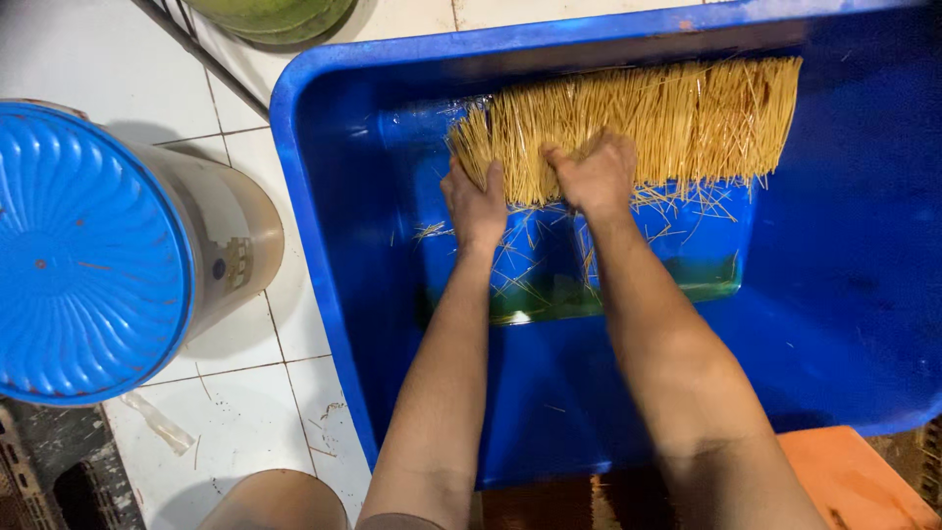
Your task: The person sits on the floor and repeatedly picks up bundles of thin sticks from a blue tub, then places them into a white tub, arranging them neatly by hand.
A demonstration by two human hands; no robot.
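Note:
A thick layer of thin yellow sticks (677, 113) lies along the far side of a large blue plastic tub (844, 324). My left hand (475, 204) grips a bunch of the sticks at the layer's left end. My right hand (595, 175) is closed on another bunch just to the right of it. Loose single sticks (530, 260) lie scattered on the wet tub floor below both hands, beside a little greenish water (706, 287).
A beige bucket with a blue ribbed lid (83, 250) stands on the white tiled floor (245, 412) to the left. A green basin (275, 15) shows at the top edge. An orange object (849, 481) sits at the lower right, under the tub's rim.

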